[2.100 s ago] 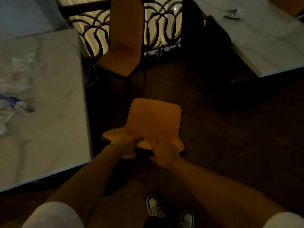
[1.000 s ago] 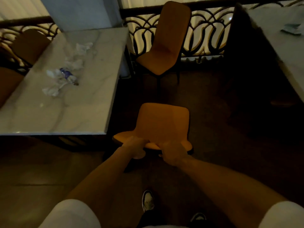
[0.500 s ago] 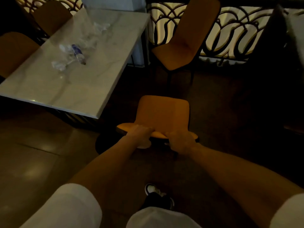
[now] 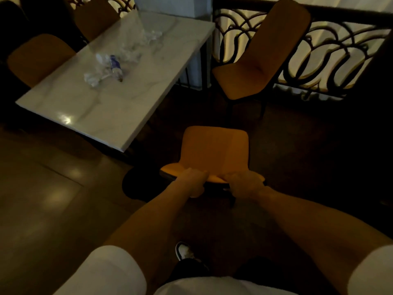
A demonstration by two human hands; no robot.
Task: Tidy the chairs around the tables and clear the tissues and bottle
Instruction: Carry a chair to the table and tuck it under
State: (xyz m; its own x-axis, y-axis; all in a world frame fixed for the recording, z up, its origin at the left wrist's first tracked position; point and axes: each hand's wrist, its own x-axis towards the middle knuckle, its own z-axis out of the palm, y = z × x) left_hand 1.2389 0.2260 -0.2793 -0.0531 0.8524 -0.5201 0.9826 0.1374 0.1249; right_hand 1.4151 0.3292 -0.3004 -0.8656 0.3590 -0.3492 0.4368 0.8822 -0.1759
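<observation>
Just off the near right corner of the table, an orange moulded chair with dark legs (image 4: 214, 153) stands on the dark floor, its seat facing away from the person. Both hands clasp the top edge of its backrest: the left hand (image 4: 192, 181) is curled over the edge with the fingers wrapped on top, and the right hand (image 4: 244, 184) closes round the same edge just beside it, knuckles up. Bare forearms run back to short white sleeves (image 4: 106, 271).

Beyond this chair, a second orange chair (image 4: 257, 56) stands against the black scrolled iron railing (image 4: 331, 50), its seat turned toward the table. To the left is the white marble-patterned rectangular table (image 4: 102, 107). On its far half lie crumpled white tissues (image 4: 93, 76), with more of them (image 4: 148, 37) nearer the far edge, and among them a clear plastic bottle with a blue label (image 4: 116, 67) lies on its side. Two more orange chairs (image 4: 38, 56) sit along the table's far left side, the farther one (image 4: 95, 18) partly in shadow. A white shoe (image 4: 184, 251) shows on the floor below the arms.
</observation>
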